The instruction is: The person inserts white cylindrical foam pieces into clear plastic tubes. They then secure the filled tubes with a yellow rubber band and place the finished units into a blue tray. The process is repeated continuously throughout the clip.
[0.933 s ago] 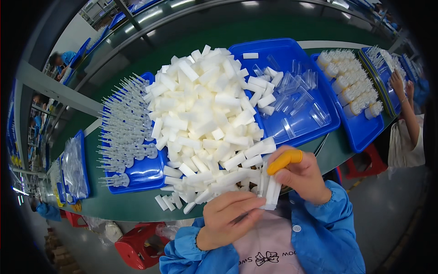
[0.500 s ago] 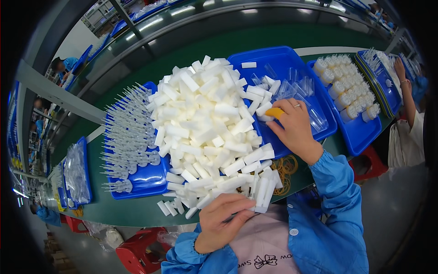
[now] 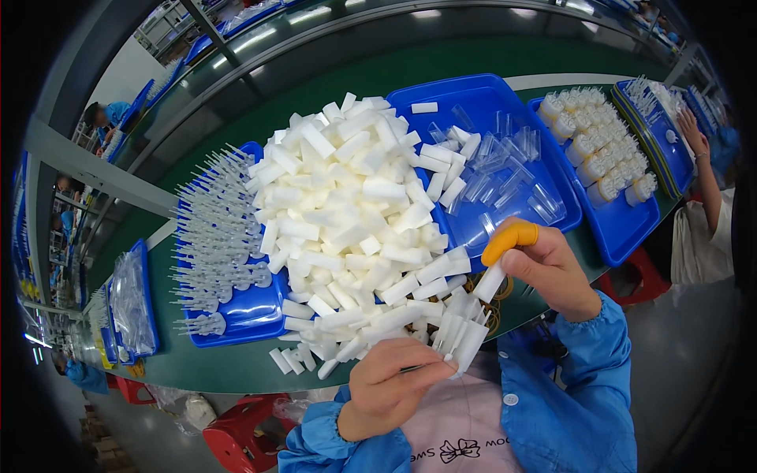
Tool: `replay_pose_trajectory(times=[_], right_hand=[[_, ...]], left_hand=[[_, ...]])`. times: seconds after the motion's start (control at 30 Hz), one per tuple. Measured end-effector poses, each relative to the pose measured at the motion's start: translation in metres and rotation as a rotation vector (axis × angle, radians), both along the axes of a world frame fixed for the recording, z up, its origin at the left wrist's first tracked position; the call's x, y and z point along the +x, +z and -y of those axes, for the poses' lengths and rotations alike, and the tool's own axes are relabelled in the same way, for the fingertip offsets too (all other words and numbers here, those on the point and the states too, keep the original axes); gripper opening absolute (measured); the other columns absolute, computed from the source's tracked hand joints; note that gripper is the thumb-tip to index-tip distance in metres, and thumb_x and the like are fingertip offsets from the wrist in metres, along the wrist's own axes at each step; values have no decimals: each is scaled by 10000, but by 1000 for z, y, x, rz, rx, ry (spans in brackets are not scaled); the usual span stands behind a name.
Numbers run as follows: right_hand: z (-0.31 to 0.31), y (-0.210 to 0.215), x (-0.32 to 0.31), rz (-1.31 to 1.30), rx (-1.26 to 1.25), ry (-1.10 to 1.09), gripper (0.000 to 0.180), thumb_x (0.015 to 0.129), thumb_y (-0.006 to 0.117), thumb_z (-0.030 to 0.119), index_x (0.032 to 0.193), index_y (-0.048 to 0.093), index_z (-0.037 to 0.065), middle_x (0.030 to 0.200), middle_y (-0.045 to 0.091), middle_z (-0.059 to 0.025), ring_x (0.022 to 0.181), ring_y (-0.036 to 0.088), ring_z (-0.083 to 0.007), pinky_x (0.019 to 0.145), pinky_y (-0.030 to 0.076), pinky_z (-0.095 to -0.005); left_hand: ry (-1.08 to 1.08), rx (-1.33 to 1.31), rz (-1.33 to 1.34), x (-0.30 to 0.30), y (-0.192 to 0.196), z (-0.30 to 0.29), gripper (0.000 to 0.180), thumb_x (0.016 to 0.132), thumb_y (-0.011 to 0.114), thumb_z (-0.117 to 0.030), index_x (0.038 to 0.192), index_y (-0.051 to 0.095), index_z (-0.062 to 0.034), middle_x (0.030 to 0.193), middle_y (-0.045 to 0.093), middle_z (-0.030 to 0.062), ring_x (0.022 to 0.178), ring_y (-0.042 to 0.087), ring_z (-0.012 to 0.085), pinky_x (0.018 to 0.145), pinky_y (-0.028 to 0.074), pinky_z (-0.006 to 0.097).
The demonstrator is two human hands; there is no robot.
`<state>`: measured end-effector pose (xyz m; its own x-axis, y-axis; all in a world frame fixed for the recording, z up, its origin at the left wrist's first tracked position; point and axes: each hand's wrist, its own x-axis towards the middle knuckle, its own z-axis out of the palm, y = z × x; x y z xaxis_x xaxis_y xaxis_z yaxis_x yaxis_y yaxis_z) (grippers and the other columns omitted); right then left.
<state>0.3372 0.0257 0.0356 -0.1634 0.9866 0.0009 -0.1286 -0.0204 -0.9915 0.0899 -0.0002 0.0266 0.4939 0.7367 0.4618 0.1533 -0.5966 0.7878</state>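
My left hand (image 3: 394, 386) pinches the base of a clear plastic piece with upright prongs (image 3: 444, 335); a white foam cylinder (image 3: 471, 347) stands at its right side. Close to it on the upper right, my right hand (image 3: 548, 264), an orange cot on one finger, grips a white foam cylinder (image 3: 490, 281) between thumb and fingers. Beyond both hands rises a large heap of white foam cylinders (image 3: 339, 201). Clear tubes (image 3: 505, 154) and some foam cylinders lie in the blue tray (image 3: 564, 189) behind my right hand.
On the left, a blue tray (image 3: 256, 322) holds many pronged clear pieces (image 3: 217, 236). Banded white bundles (image 3: 603, 150) fill another blue tray (image 3: 635, 236) at the right. Rubber bands (image 3: 498, 303) lie beneath my right hand. Further right, a co-worker's arm (image 3: 702, 158) reaches over trays.
My right hand has come from the tray of tubes toward my left hand, now with a foam cylinder showing in its grip. The pronged piece in my left hand has tilted slightly.
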Motion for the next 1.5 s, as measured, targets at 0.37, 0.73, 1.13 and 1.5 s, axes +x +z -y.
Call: replay_pose_trajectory(times=[0.37,0.73,1.13,1.5], right_hand=[[9,-8,-16,67,-55,172,142,832,683,133,912,627,29,889,578,-15,822,527,-93,744,412,-238],[33,-8,-38,50,139,106,183,793,724,125,933,643,38,889,594,-38,843,539,-135,757,412,-261],[29,0,-41,-94,20,-50,170,811,685,70,960,640,1,905,573,-48,837,525,-110,773,402,-249],[42,-6,-45,5,198,-28,165,781,696,52,926,632,4,944,593,-68,865,542,-168,785,411,-283]], left_hand=[[32,280,-181,1,3,2,333,580,677,-24,904,728,-82,865,621,43,746,595,194,571,469,252],[136,194,-80,-19,0,8,389,641,785,-62,1011,671,-28,1036,633,137,793,651,235,686,529,298],[50,-360,247,-7,-7,-4,285,699,762,-16,973,682,-14,1006,619,123,888,623,194,748,499,270],[18,-387,259,-10,-4,0,218,680,763,-4,888,700,-29,944,597,105,842,603,180,722,488,271]])
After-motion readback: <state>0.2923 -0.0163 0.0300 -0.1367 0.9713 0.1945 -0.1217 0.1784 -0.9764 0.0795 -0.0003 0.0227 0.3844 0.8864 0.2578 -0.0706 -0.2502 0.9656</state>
